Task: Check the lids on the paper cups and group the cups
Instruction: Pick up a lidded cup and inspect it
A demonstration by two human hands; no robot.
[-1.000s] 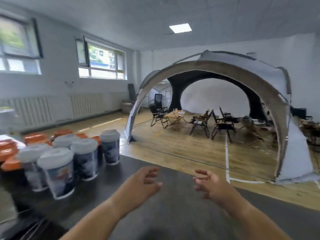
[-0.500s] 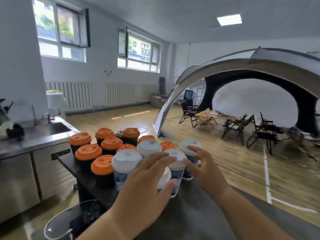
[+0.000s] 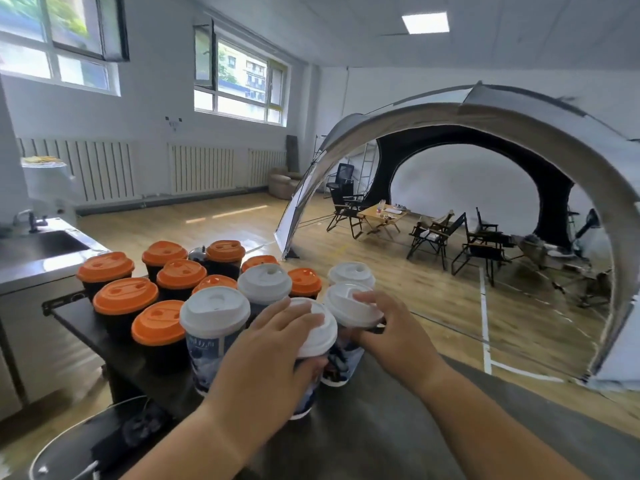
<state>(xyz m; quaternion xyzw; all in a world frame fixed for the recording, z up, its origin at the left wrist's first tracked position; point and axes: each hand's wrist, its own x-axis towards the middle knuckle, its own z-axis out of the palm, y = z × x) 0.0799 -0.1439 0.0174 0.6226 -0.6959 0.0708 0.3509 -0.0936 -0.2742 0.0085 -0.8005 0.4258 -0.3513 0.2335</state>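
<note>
The front cup [image 3: 320,332], white-lidded with a blue printed wall, stands on the dark table [image 3: 381,434]. The left hand [image 3: 273,344] lies over its lid. Its fingers are spread across the top and its thumb curls down against the wall, so the hand is grasping the cup.

Just right of the front cup is the second cup [image 3: 346,304]; whether the two touch I cannot tell. The right hand [image 3: 391,327] clasps it from the right, with fingers bent over the lid and thumb at the rim.

Just left of the front cup stands a third white-lidded cup [image 3: 214,311], with no hand on it. A fourth [image 3: 265,284] is behind and left of the front cup. A fifth [image 3: 351,273] is behind the second cup, close to the table's far edge.

Further left and behind the front cup, the orange-lidded cups [image 3: 124,296] stand in a tight cluster. They are dark-walled and reach nearly to the table's left end and far edge.

Right of the front cup and nearer than it, the table top runs on as plain dark surface under both forearms, out to the far edge on the right.

Well left of the front cup, past the table's end, a steel sink counter [image 3: 41,252] stands with a strip of floor between them. Below and left of the front cup, off the near edge, sits a round dark thing with a pale rim [image 3: 86,441], which I cannot identify. Far behind and right of the front cup rises a domed tent [image 3: 485,109] on the wooden floor [image 3: 207,223].
</note>
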